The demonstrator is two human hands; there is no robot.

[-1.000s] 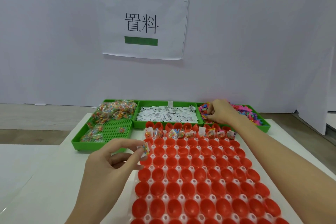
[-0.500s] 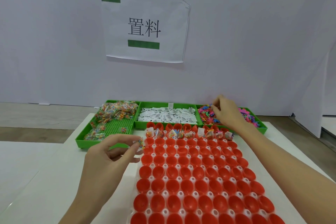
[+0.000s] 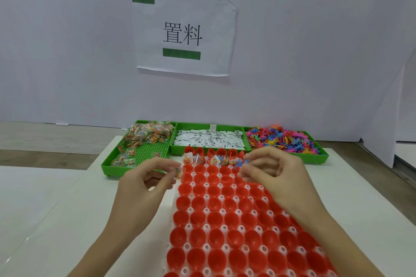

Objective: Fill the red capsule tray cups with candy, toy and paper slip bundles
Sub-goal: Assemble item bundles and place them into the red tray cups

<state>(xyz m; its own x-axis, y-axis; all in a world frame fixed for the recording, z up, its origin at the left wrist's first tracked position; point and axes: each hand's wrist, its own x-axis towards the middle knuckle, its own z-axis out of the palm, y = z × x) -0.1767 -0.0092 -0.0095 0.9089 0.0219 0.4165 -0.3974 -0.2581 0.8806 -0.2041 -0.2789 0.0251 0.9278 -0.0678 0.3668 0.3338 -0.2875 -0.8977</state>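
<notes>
Lying across the white table (image 3: 56,209), red capsule tray (image 3: 225,220), most cups showing empty, far row already holding small bundles (image 3: 211,161). Pinching a candy packet (image 3: 177,172) between thumb and fingertips at the tray's far left corner: left hand (image 3: 144,186). Pinching a small blue toy (image 3: 240,162) over the far cups: right hand (image 3: 276,177), fingers curled. Sitting just behind the tray, three green bins: candy packets (image 3: 146,136) left, paper slips (image 3: 209,139) middle, coloured toys (image 3: 281,139) right. Hanging on the wall behind, a printed sign (image 3: 183,33).
</notes>
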